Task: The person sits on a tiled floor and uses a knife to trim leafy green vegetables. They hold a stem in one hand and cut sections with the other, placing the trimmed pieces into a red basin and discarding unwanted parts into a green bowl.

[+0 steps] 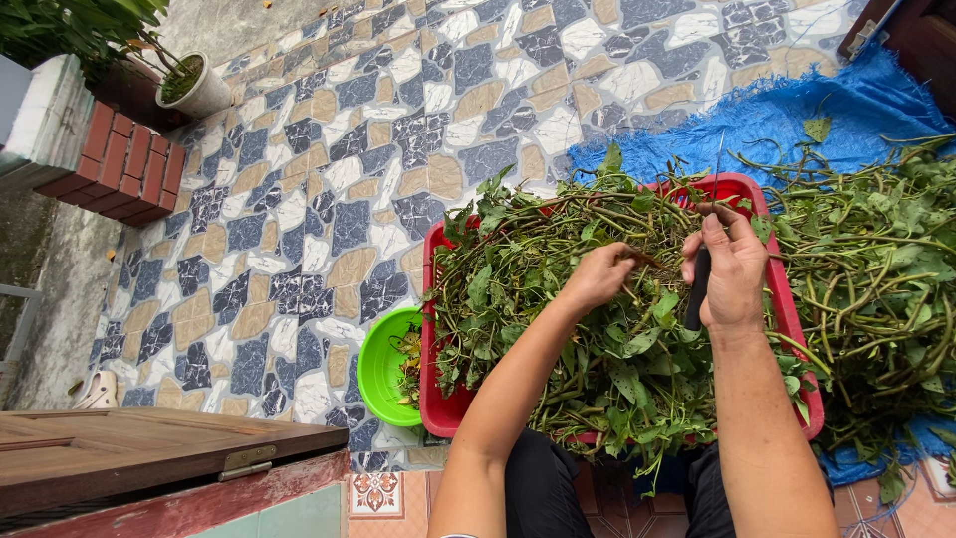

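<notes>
Above the red plastic crate (pixel 434 299) heaped with leafy green stalks (pixel 558 299), the left hand (pixel 597 277) pinches a thin stem (pixel 647 261). The right hand (pixel 732 269) is closed around a dark-handled knife (pixel 697 289). A round green bowl (pixel 380 367) touches the crate's left side.

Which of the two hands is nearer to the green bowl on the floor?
Left. The left hand grips stems over the red basket, toward the side where the green bowl sits. The right hand, holding a knife, is farther away.
</notes>
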